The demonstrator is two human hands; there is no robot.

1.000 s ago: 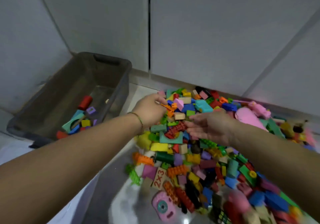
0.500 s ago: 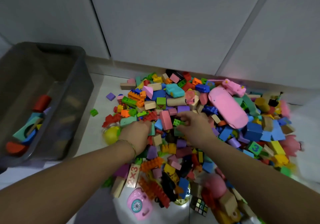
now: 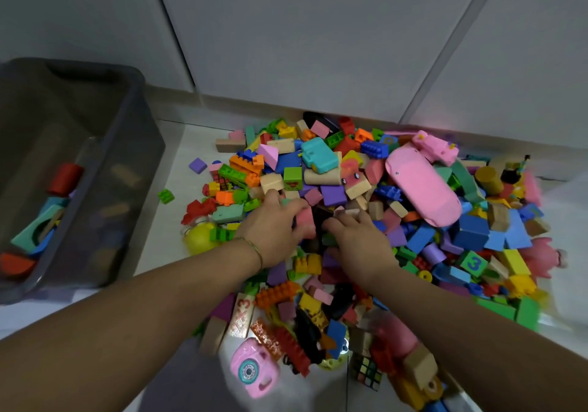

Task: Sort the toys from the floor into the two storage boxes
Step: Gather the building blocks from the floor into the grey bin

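Here, both hands lie palm-down at the centre of the frame, sunk into the toy pile point(image 3: 420, 239) that covers the floor point(image 3: 178, 169) from the centre to the right edge. The left hand point(image 3: 270, 230), with a thin bracelet point(image 3: 254, 249) on its wrist, has its fingers bent over a pink block point(image 3: 306, 220); whether it grips that block cannot be told. The right hand point(image 3: 356, 239), just beside it, spreads bent fingers among the blocks, and whether it has hold of anything cannot be told either. A pink toy car point(image 3: 420, 185) lies to the upper right of the hands; a pink toy camera point(image 3: 253, 367) and a puzzle cube point(image 3: 367, 372) lie at the lower edge of the pile. One grey storage box point(image 3: 136, 144) stands at the left edge, apart from the pile, holding a red cylinder point(image 3: 65, 177) and a teal arch point(image 3: 35, 230).
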